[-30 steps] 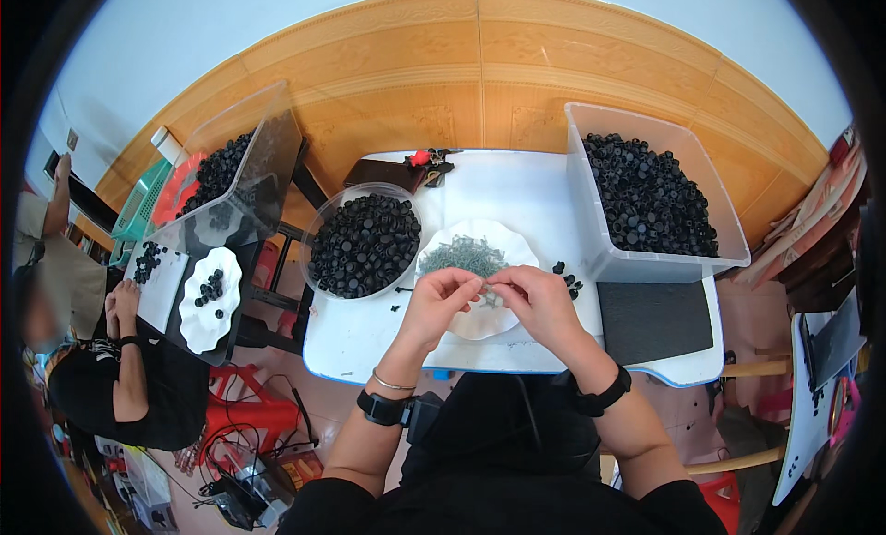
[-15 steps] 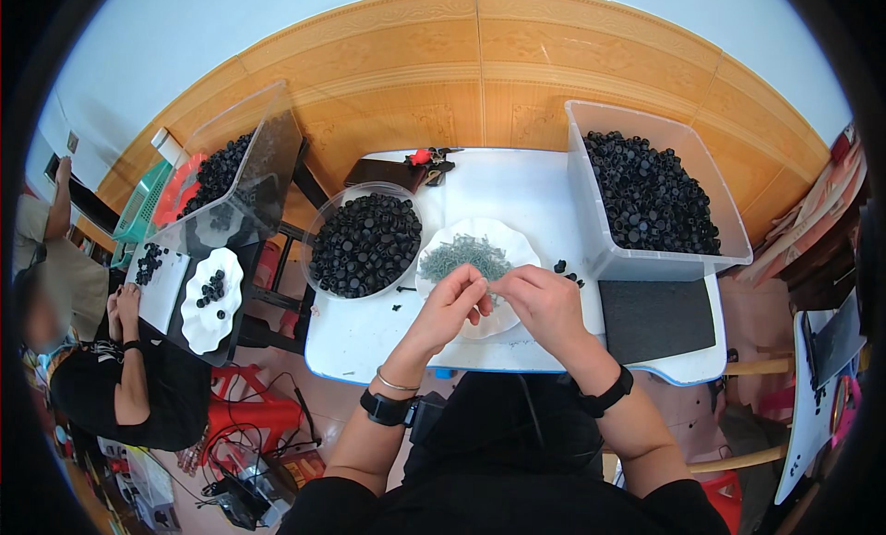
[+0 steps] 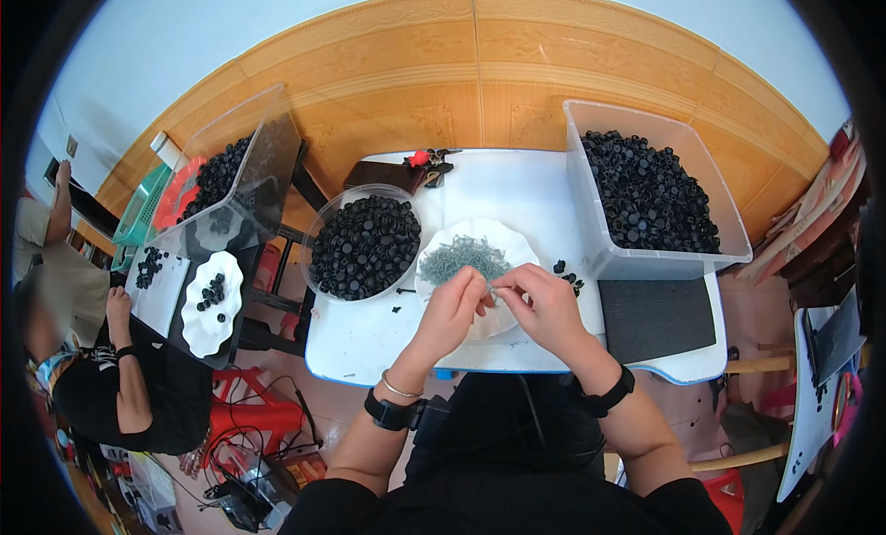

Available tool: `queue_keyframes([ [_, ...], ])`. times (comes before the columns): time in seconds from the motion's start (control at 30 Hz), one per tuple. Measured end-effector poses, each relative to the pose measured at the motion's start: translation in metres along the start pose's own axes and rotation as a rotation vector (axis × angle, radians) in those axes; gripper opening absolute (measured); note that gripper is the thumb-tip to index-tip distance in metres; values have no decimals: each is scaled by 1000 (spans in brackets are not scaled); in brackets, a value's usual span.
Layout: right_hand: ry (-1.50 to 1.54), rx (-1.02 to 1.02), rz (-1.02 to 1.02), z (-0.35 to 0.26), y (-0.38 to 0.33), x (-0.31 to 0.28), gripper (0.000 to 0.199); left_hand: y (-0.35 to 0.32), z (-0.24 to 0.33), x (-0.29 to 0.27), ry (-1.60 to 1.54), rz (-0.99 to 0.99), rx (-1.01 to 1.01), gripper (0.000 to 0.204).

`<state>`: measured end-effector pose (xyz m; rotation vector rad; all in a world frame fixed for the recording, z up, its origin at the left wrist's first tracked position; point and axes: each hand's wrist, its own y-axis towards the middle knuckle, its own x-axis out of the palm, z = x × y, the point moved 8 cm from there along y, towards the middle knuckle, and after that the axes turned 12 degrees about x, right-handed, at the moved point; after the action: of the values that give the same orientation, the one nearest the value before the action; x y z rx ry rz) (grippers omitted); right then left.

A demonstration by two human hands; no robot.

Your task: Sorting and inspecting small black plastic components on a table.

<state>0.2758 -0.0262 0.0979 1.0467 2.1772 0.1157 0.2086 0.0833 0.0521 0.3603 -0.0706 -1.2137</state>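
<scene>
Since a second ago, the left hand (image 3: 445,315) has tipped more upright and shifted slightly right, while the seated co-worker's forearm (image 3: 132,396) at far left has shifted too. The heap of small, translucent grey-green pieces (image 3: 464,254) lies on a round white plate with a scalloped rim (image 3: 522,243), just beyond the fingertips. The left hand's thumb and fingers are drawn together; the right hand (image 3: 549,309) meets them, thumb and forefinger near each other. Whether either is clamped on a piece is too small to tell. Left of the plate stands a round clear plastic tub (image 3: 311,269) of black caps (image 3: 365,247); to the right, a large translucent rectangular box (image 3: 655,266) holds more, behind a flat black rectangular mat (image 3: 657,319).
</scene>
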Motion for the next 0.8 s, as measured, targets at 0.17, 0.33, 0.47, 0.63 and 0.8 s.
queue_keyframes([
  [0.17,53,85,-45,6,1,3,7,-4,23,-2,307,39,245,10],
  [0.33,53,135,-56,8,0,4,8,-6,38,-1,600,59,425,12],
  [0.47,-20,107,-35,5,-2,3,7,-6,47,3,804,43,496,11],
  [0.63,-165,-7,29,-4,-3,2,6,-5,39,3,789,48,480,14],
  [0.8,-331,-241,107,-18,-8,1,12,-3,-3,1,109,24,44,29],
])
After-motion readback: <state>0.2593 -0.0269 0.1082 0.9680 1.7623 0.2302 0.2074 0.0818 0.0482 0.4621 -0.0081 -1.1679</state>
